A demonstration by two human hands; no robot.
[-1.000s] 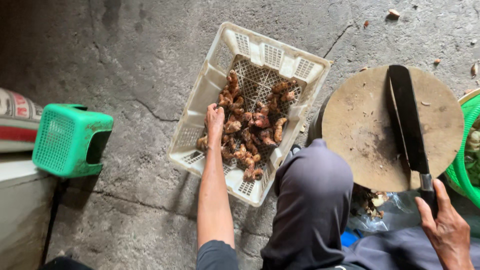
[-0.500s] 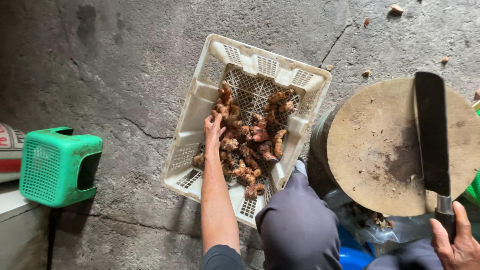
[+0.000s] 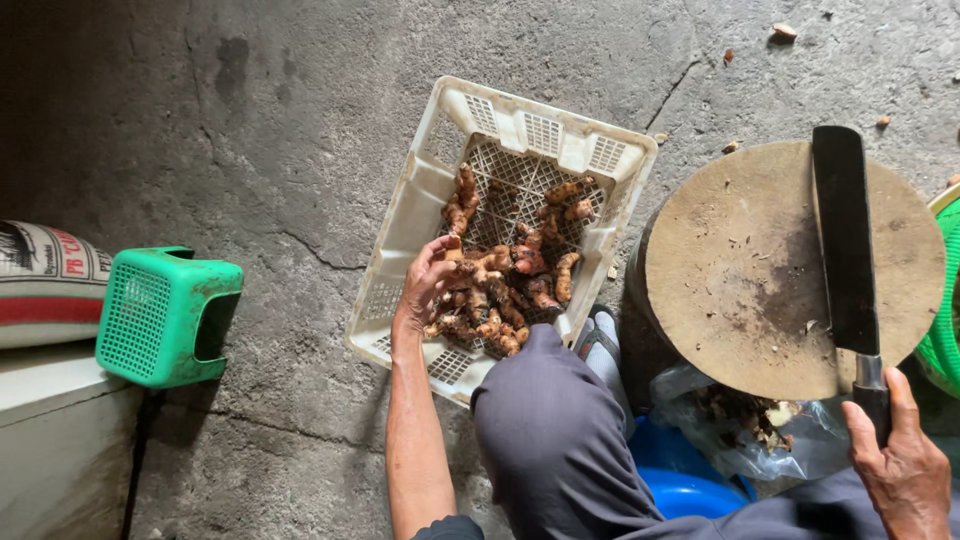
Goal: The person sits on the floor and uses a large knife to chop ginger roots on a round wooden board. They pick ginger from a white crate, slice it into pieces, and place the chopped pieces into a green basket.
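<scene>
Left hand [image 3: 422, 290] slid lower among roots [image 3: 505, 275], crate [image 3: 420, 190] corner bare

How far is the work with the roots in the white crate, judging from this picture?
Done: little that shows; the round chopping block bears only a dark stain and small scraps. In hand: the left hand reaches among the orange-brown roots in the white crate, while the right hand grips the handle of the cleaver lying on the block. Left: many roots remain in the crate, uncut.

I squat on a cracked grey concrete floor [image 3: 250, 150]; daylight falls from my right, and the left lies dim.
</scene>
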